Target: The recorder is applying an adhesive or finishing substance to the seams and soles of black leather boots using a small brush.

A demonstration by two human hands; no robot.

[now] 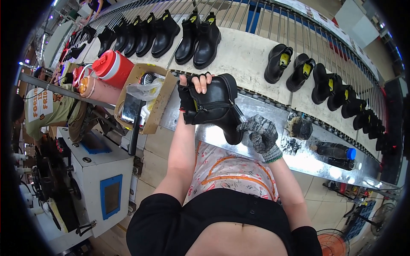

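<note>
Boot (213,94), black and ankle-high, is between the two hands, tipped over so that its sole faces right and its toe points toward the lap. We see the left hand (186,96) closed on its upper part, fingers bent over the leather. The right hand (261,133), in a grey knitted glove, is curled around a slim tool (241,118) whose tip is at the boot beside the sole.

As we judge it, the boot is well along: sole on, side zip looking done up. Work near the sole edge seems in hand; we cannot tell how much is left.

Under both hands lies a metal table (206,133). Just right of the gloved hand we find a blackened pot (299,127), then a bottle (335,150) with a blue cap. Left of the left hand is an open box (164,98). Beyond both hands, more boots (208,42) stand on a pale belt (243,51); which are finished, we cannot tell.
</note>
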